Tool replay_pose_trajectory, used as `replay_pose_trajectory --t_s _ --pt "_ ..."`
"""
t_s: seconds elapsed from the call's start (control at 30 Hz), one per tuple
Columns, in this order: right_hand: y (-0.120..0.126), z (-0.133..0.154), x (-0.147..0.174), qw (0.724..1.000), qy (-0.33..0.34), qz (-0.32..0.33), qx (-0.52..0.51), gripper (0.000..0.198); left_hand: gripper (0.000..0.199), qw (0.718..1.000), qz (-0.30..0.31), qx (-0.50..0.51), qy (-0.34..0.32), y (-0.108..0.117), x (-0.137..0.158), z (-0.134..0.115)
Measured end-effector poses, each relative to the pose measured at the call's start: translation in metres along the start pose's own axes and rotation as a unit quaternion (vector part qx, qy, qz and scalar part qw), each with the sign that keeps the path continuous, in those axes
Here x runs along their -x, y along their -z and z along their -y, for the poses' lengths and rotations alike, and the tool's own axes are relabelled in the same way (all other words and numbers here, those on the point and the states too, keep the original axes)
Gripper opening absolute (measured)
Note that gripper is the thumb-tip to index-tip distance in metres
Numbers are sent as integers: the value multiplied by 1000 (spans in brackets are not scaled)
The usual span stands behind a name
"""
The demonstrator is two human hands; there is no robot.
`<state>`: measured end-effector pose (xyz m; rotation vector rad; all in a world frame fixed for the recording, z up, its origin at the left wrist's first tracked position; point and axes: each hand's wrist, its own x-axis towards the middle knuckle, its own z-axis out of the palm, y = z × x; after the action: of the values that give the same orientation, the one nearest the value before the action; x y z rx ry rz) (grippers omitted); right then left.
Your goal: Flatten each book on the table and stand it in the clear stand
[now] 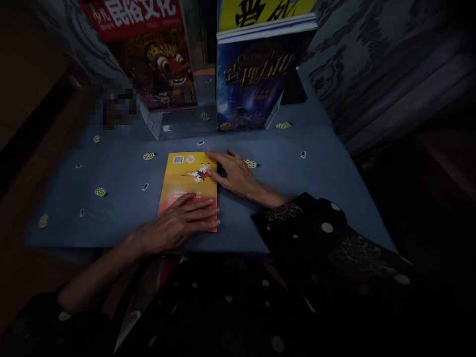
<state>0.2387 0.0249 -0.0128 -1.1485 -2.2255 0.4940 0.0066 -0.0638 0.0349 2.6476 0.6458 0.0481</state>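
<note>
a yellow-and-red book (189,184) is laid flat on the cloth-covered surface (122,218), its barcode (178,159) facing up. across the book's near part the left hand (173,225) is spread flat, fingers extended and a little apart, seemingly so that the book is kept from sliding. at the book's far right corner the right hand (236,172) is rested, thumb and forefinger parted wide, perhaps so that the edge is steadied. beyond the book, a red-topped volume (158,62) and a blue volume (253,74) are propped in a clear bookstand (153,121), presumably so that their covers are kept in view.
</note>
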Motion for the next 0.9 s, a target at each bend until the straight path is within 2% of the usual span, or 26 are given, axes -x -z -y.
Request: replay_pose_trajectory --t_s 0.1,0.17,0.27,0.33,0.37,0.43,0.57,0.7,0.9 --pt "1 2 2 1000 1 0 8 51 60 1000 -8 10 2 -4 5 -7" --pt "2 4 2 1000 5 2 19 47 54 999 -23 24 4 -4 6 -2" --pt "3 10 -2 999 21 9 48 39 46 989 -134 46 45 5 7 26" --pt "1 19 -9 997 45 26 65 36 45 965 -229 44 118 15 6 54" --pt "-2 25 -14 995 62 43 68 36 43 954 -256 38 153 20 6 68" --pt "-10 39 -23 988 101 93 66 37 45 945 -263 42 191 28 4 95" --pt "-31 68 -30 969 165 172 58 43 46 949 -252 50 183 31 -1 121" --pt "-37 89 -17 956 201 206 53 43 45 950 -246 49 186 29 -2 121" --pt "-22 104 19 944 233 231 29 40 43 945 -256 29 201 25 -3 116"
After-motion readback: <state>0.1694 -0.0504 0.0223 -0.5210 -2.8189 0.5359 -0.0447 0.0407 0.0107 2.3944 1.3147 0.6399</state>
